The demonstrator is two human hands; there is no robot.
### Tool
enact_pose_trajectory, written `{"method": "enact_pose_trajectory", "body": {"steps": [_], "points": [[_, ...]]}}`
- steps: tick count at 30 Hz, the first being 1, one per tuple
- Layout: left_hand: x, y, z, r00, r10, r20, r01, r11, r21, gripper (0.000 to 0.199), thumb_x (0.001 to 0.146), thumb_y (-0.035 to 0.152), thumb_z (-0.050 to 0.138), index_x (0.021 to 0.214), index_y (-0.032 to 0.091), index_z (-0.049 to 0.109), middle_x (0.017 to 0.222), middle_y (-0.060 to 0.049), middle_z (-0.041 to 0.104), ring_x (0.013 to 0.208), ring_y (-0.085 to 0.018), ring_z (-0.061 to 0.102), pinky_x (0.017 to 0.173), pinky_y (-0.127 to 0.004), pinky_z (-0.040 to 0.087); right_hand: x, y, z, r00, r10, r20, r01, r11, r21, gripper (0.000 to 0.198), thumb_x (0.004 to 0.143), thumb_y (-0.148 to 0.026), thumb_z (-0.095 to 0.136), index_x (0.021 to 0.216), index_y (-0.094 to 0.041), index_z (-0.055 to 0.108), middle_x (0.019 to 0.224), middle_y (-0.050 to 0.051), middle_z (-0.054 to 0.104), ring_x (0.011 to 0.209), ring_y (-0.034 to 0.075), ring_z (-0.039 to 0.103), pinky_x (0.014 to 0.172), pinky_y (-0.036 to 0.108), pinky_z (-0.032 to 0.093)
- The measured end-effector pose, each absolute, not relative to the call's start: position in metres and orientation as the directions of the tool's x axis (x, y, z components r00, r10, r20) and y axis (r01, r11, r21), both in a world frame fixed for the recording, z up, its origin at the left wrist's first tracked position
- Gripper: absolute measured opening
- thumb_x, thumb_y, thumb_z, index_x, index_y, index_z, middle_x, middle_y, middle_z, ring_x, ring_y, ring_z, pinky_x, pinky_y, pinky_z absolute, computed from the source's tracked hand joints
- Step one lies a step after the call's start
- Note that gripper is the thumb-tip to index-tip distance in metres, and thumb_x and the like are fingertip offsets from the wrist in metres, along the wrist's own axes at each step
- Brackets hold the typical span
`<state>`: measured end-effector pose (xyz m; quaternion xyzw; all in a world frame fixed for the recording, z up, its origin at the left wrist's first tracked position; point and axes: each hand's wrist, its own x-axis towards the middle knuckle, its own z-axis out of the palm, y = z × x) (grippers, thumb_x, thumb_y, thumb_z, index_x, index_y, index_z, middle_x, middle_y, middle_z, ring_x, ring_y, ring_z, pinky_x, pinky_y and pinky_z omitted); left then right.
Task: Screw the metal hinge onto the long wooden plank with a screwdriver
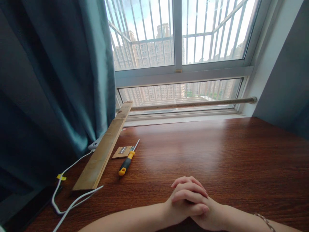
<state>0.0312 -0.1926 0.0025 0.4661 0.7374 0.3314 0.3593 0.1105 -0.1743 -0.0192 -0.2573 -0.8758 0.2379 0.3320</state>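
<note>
My left hand (178, 207) and my right hand (213, 212) are clasped over the front of the brown table (193, 154), their fingers interlaced and closed. No object shows between them. A braided band (264, 221) circles my right wrist. Nearest the hands lies a screwdriver (126, 164) with a black and yellow handle, its metal shaft pointing toward the window. Just behind its handle is a small flat piece of cardboard (117, 153) with a label. Several small metal pieces, perhaps screws, show at the cardboard's right edge.
A long wooden board (102, 154) slants across the table's left side toward the window. Left of it are a white cable (56, 196), a white power strip (94, 144), a yellow tag (61, 177) and a blue curtain (96, 64). A barred window (178, 72) stands behind the table.
</note>
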Motion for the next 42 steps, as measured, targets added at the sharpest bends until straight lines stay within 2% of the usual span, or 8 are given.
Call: {"method": "enact_pose_trajectory", "body": {"steps": [6,11,14,20,22,28,35,42], "points": [[0.022,-0.188,0.004,-0.086,0.974,-0.208,0.488,0.223,0.844,0.019,0.072,0.022,0.051,0.086,0.019,0.063,0.073,-0.003,0.06,0.082,-0.013,0.058,0.051,-0.011,0.038,0.11,-0.174,-0.021,-0.656,0.571,0.494,0.222,0.771,-0.597,0.053,0.074,-0.007,0.045,0.123,-0.027,0.047,0.123,0.006,0.043,0.119,0.019,0.038,0.098,0.036,0.039],[-0.008,-0.177,0.004,0.023,0.965,-0.26,0.507,0.213,0.835,0.017,0.065,0.023,0.059,0.082,0.021,0.064,0.069,-0.001,0.06,0.08,-0.014,0.058,0.05,-0.012,0.038,0.11,-0.174,-0.012,-0.646,0.575,0.502,0.202,0.763,-0.614,0.05,0.077,-0.008,0.044,0.122,-0.03,0.047,0.12,0.006,0.044,0.117,0.019,0.04,0.097,0.036,0.041],[-0.012,-0.177,-0.001,-0.026,0.965,-0.26,0.493,0.238,0.837,0.024,0.065,0.024,0.058,0.088,0.022,0.064,0.07,-0.001,0.06,0.08,-0.014,0.058,0.051,-0.012,0.039,0.11,-0.175,-0.01,-0.658,0.577,0.484,0.211,0.758,-0.617,0.049,0.078,-0.008,0.045,0.122,-0.031,0.046,0.121,0.005,0.044,0.118,0.019,0.04,0.097,0.036,0.04],[0.028,-0.192,-0.009,-0.356,0.921,-0.16,0.435,0.314,0.844,0.036,0.072,0.027,0.05,0.107,0.023,0.058,0.076,-0.004,0.06,0.081,-0.016,0.059,0.05,-0.015,0.042,0.109,-0.175,-0.01,-0.624,0.59,0.512,0.189,0.75,-0.634,0.049,0.075,-0.007,0.045,0.119,-0.029,0.049,0.12,0.006,0.044,0.114,0.021,0.042,0.095,0.037,0.043],[0.038,-0.194,-0.007,-0.407,0.905,-0.128,0.437,0.315,0.843,0.037,0.073,0.026,0.049,0.108,0.022,0.058,0.08,-0.005,0.06,0.082,-0.017,0.059,0.051,-0.016,0.044,0.108,-0.175,-0.009,-0.613,0.582,0.534,0.171,0.758,-0.63,0.049,0.075,-0.007,0.045,0.119,-0.029,0.05,0.119,0.006,0.045,0.113,0.021,0.043,0.094,0.037,0.044],[0.038,-0.189,0.003,-0.32,0.936,-0.149,0.482,0.296,0.825,0.031,0.071,0.022,0.049,0.1,0.022,0.062,0.082,-0.003,0.06,0.093,-0.018,0.057,0.06,-0.016,0.046,0.11,-0.175,-0.011,-0.638,0.562,0.527,0.178,0.773,-0.609,0.049,0.077,-0.007,0.044,0.122,-0.026,0.048,0.121,0.008,0.045,0.117,0.021,0.041,0.096,0.038,0.042],[0.034,-0.188,0.001,-0.225,0.961,-0.161,0.461,0.25,0.851,0.029,0.071,0.021,0.048,0.095,0.022,0.064,0.08,-0.004,0.059,0.094,-0.018,0.056,0.064,-0.018,0.047,0.11,-0.175,-0.012,-0.629,0.599,0.495,0.178,0.731,-0.659,0.055,0.074,-0.007,0.045,0.122,-0.034,0.046,0.118,0.005,0.048,0.114,0.024,0.046,0.092,0.038,0.046],[0.032,-0.19,-0.001,-0.312,0.945,-0.101,0.482,0.249,0.84,0.036,0.07,0.023,0.051,0.104,0.024,0.061,0.088,-0.005,0.061,0.097,-0.021,0.056,0.065,-0.02,0.049,0.109,-0.176,-0.01,-0.608,0.621,0.495,0.207,0.726,-0.656,0.049,0.078,-0.01,0.047,0.12,-0.035,0.049,0.119,0.004,0.048,0.114,0.025,0.046,0.096,0.038,0.044]]}}
